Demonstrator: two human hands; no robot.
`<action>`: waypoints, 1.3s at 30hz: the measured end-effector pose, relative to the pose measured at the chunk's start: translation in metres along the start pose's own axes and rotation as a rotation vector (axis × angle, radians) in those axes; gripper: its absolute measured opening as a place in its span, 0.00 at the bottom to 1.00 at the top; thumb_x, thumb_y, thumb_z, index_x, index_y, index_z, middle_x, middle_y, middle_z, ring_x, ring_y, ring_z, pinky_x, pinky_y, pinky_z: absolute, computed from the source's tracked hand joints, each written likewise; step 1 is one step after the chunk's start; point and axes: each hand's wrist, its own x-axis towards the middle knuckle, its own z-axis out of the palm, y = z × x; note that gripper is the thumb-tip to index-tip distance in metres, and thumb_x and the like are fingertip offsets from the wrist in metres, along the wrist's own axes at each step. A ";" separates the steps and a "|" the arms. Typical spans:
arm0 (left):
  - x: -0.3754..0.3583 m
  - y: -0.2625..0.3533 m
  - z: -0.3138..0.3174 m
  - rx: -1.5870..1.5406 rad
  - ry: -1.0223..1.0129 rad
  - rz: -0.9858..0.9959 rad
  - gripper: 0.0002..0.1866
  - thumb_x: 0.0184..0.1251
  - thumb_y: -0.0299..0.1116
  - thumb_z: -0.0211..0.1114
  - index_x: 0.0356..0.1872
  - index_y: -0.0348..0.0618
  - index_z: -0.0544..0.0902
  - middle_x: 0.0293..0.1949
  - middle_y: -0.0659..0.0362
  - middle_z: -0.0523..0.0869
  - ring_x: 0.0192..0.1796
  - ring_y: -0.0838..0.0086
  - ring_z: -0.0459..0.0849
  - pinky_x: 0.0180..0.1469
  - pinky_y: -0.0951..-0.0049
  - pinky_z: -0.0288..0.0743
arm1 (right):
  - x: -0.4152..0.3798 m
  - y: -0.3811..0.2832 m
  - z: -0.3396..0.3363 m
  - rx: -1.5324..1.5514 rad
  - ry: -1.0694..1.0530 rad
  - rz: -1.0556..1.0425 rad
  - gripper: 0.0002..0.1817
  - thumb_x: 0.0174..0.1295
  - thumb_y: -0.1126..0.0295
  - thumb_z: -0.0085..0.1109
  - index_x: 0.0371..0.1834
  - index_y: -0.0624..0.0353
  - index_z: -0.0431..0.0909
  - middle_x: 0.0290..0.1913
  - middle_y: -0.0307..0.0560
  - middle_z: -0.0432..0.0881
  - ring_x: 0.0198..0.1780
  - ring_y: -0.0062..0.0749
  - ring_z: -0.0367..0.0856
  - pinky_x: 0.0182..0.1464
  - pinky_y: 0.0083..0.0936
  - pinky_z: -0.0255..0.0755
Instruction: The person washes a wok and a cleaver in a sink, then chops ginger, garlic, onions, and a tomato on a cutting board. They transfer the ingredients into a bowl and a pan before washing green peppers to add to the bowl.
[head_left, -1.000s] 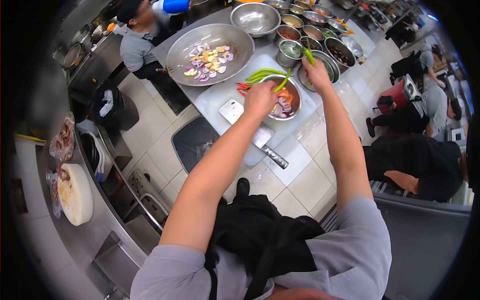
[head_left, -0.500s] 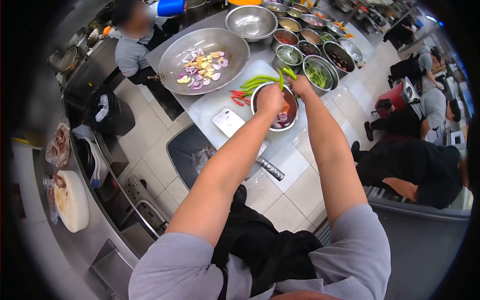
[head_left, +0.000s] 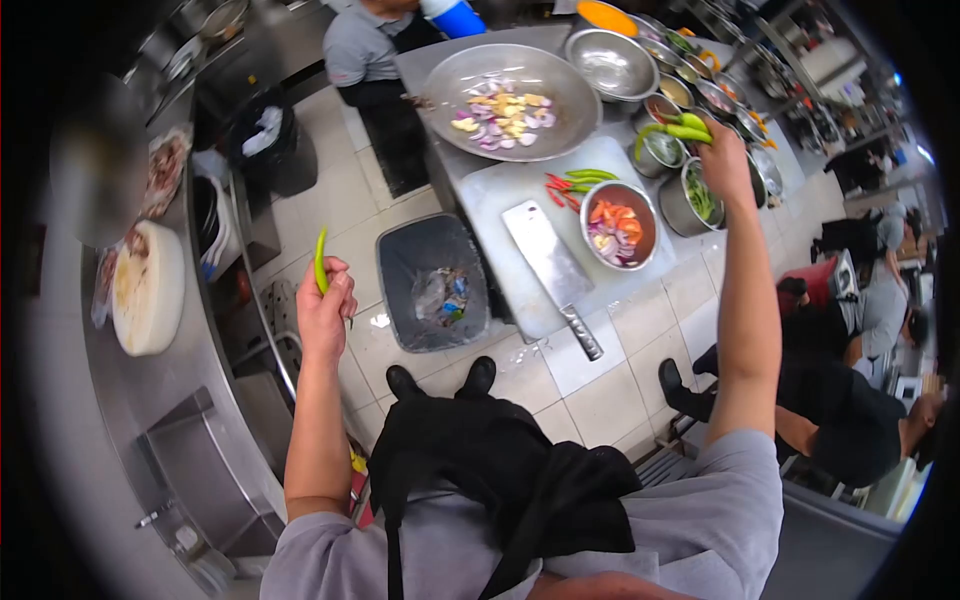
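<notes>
My left hand (head_left: 325, 308), out to the left of the trash bin (head_left: 390, 290), is closed around one green chili (head_left: 320, 262) that points upward. Far to the right, my right hand (head_left: 725, 165) grips a few green chilies (head_left: 684, 128) above the small metal bowls. Between my arms, a metal bowl (head_left: 654, 222) of chopped tomato (head_left: 622, 222) and sliced red onion (head_left: 603, 243) stands on the white cutting board (head_left: 490, 190). A cleaver (head_left: 548, 252) lies beside it, its handle over the near edge. More green chilies (head_left: 590, 174) and red chilies (head_left: 556, 190) lie behind the bowl.
A wide metal pan (head_left: 445, 100) holds onion and pale yellow slices. Behind it is a large metal bowl (head_left: 612, 62). A steel counter with a sink (head_left: 205, 465) and a round white block (head_left: 150, 290) runs along the left. Co-workers (head_left: 365, 45) stand across the table and at right.
My hands have moved apart from over the tomato and onion bowl. The left swung far left with one green chili; the right moved right and away with the others. The view shifted.
</notes>
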 end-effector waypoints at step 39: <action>-0.422 0.034 -0.767 -0.461 1.686 0.349 0.17 0.76 0.44 0.64 0.32 0.41 0.76 0.26 0.56 0.83 0.28 0.76 0.82 0.29 0.69 0.75 | -0.545 -1.115 0.345 0.680 -2.107 -0.555 0.21 0.79 0.49 0.47 0.45 0.57 0.76 0.26 0.39 0.72 0.16 0.21 0.62 0.17 0.22 0.55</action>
